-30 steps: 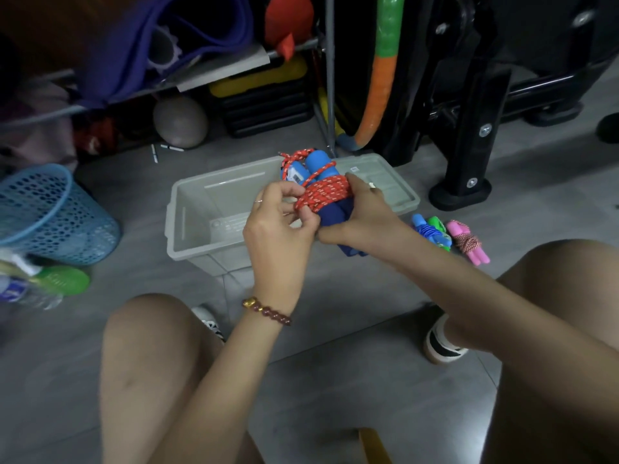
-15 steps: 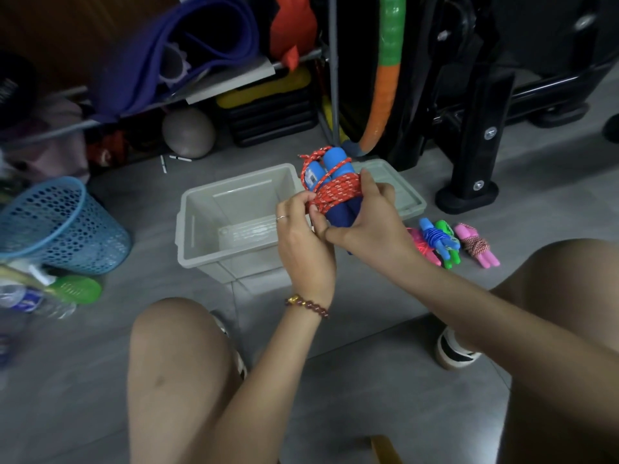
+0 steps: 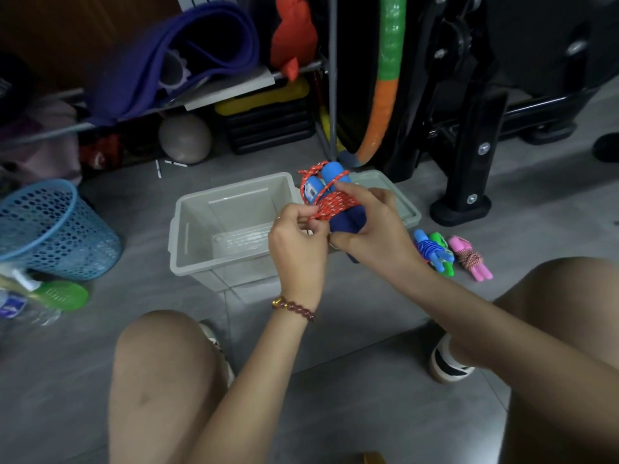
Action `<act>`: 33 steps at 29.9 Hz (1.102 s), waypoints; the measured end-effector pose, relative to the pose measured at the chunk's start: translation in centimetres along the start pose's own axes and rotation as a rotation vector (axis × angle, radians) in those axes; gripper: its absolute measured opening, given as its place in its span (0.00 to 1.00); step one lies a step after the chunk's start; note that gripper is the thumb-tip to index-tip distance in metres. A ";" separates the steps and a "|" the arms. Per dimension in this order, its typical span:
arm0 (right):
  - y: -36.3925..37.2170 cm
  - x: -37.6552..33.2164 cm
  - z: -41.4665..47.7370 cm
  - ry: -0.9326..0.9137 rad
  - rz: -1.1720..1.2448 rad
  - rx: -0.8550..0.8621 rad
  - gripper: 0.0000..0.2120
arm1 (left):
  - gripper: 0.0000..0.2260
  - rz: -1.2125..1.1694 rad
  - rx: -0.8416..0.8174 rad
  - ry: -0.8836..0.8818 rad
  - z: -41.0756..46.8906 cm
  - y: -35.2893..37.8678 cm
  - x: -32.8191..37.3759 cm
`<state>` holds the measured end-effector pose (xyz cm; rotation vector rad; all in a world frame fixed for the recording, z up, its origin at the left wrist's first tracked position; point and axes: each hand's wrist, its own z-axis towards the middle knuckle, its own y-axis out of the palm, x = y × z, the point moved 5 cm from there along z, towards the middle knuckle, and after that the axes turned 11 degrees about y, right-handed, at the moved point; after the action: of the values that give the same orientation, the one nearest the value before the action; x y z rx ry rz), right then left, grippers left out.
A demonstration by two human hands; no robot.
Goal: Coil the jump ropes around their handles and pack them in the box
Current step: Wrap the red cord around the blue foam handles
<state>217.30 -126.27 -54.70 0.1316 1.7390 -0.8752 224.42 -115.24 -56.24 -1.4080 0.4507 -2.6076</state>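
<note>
Two hands shared one jump rope, held in the air over the right end of the open box (image 3: 182,216). The right hand (image 3: 371,229) was clamped around the pair of blue handles (image 3: 331,174), fingers curled over the wound turns, probably so that the coil could not slacken or slide off. The left hand (image 3: 296,239) pinched a strand of the red rope (image 3: 335,204) between thumb and fingers at the side of the coil, pulling it taut. That looked like the tail being tucked or drawn tight to finish the wrap. A loose loop stood up past the handle tops.

Nothing lay in the box that I could see, and its lid (image 3: 382,182) lay beside it on the right. Three more ropes were already wound on the floor (image 3: 335,413) just right of the lid: a blue bundle (image 3: 425,244), a green bundle (image 3: 442,254) and a pink bundle (image 3: 469,257). They lay close together, within easy reach of the right hand, apparently waiting to be packed together once this one was secured.
</note>
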 end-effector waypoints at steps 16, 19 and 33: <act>-0.2 -0.6 0.4 0.184 0.230 -0.099 0.35 | 0.12 -0.127 -0.069 0.005 0.3 0.2 0.3; -0.5 -0.5 0.3 0.257 0.215 -0.174 0.34 | 0.15 -0.204 -0.119 -0.068 0.5 -0.3 -0.2; -1.0 -0.3 -1.3 0.369 0.214 -0.500 0.21 | 0.05 -0.065 -0.445 0.384 0.4 -3.3 2.7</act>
<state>215.88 -126.11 -53.80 0.1484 2.1894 -0.2512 223.36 -112.93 -52.84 -1.0163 1.1092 -2.9616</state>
